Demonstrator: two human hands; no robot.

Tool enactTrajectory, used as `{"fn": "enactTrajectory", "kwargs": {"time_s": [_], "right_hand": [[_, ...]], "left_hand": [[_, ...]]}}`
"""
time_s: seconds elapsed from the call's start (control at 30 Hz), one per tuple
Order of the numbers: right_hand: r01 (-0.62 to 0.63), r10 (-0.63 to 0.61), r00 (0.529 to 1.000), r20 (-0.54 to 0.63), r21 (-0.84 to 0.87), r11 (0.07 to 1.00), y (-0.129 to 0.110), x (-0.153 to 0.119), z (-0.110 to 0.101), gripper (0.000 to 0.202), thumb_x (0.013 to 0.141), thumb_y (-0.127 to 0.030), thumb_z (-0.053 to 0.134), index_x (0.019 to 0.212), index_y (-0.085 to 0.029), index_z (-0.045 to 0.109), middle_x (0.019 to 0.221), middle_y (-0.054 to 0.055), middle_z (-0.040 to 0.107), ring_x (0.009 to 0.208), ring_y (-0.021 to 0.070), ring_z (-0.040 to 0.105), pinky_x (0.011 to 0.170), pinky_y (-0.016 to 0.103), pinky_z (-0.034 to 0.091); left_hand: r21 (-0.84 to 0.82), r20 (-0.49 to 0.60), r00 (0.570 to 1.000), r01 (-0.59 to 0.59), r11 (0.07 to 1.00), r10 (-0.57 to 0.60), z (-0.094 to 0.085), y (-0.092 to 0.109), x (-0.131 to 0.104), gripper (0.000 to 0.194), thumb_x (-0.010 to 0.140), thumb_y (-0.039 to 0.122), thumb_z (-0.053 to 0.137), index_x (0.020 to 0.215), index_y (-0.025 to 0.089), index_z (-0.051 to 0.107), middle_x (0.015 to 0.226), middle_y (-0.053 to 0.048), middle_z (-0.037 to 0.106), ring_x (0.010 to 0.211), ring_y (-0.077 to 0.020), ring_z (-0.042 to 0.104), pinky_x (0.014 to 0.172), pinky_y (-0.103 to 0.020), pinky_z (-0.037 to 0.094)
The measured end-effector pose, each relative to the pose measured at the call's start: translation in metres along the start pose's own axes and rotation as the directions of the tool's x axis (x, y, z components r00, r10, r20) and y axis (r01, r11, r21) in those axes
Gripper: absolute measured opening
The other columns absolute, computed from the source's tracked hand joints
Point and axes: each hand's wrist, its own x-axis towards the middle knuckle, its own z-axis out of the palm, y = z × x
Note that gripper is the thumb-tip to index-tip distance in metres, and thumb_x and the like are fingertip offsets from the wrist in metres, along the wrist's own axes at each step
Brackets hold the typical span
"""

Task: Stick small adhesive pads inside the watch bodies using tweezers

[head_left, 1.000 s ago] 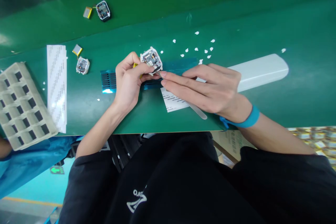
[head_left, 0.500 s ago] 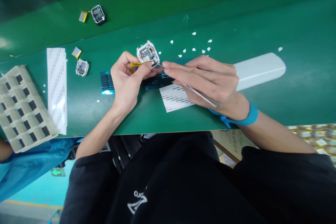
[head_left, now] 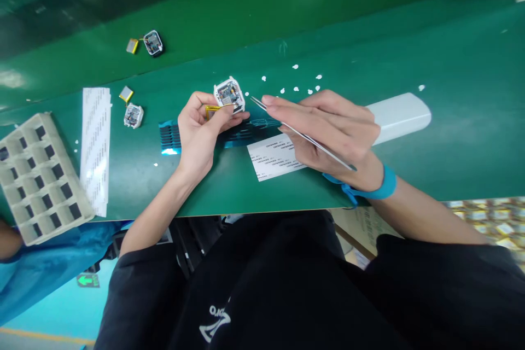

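Observation:
My left hand (head_left: 203, 134) grips an open white watch case (head_left: 228, 93) with circuitry showing inside. A yellow-edged battery (head_left: 211, 111) lies between its fingers and the case. My right hand (head_left: 332, 128) pinches metal tweezers (head_left: 303, 135), their tips a little right of the case and apart from it. Beneath my right hand are a white printed sheet (head_left: 270, 157) and a long white object (head_left: 400, 116). A dark blue film strip (head_left: 169, 136) runs under my left hand. Small white pieces (head_left: 296, 89) lie scattered beyond my right hand.
A grey compartment tray (head_left: 49, 186) stands at the left beside a long printed sheet (head_left: 95, 153). Another white case (head_left: 133, 115) with its battery (head_left: 126, 93) lies nearby. Farther back are dark cases (head_left: 153, 43) with batteries. A person's blue sleeve (head_left: 61, 251) shows at the lower left.
The tweezer tips have moved away from the watch case, toward the right. The view has shifted, bringing another dark case and battery into sight at the top.

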Motion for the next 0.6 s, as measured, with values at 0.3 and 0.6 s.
{"fn": "enactTrajectory", "kwargs": {"time_s": [0.3,0.6], "right_hand": [[0.053,-0.058,0.993,-0.1,-0.047,0.997,0.005,0.004,0.005,0.037,0.104,-0.009,0.068,0.139,-0.024,0.07,0.122,0.004,0.085,0.076,0.0173,0.075,0.064,0.034,0.066],[0.103,-0.108,0.985,-0.134,-0.04,0.994,0.009,0.007,0.005,0.046,0.102,-0.007,0.069,0.144,-0.027,0.066,0.125,0.001,0.084,0.074,0.0163,0.073,0.06,0.031,0.061]], "left_hand": [[-0.075,0.018,0.996,0.089,0.993,-0.088,-0.008,0.004,0.015,0.022,0.082,0.013,0.082,0.096,0.02,0.066,0.083,0.002,0.081,0.07,-0.0131,0.082,0.074,-0.023,0.068],[0.464,-0.068,0.934,-0.281,0.84,0.35,-0.041,0.003,0.105,0.025,0.079,0.018,0.078,0.097,0.025,0.063,0.079,0.003,0.077,0.058,-0.0119,0.069,0.06,-0.025,0.058]]}}
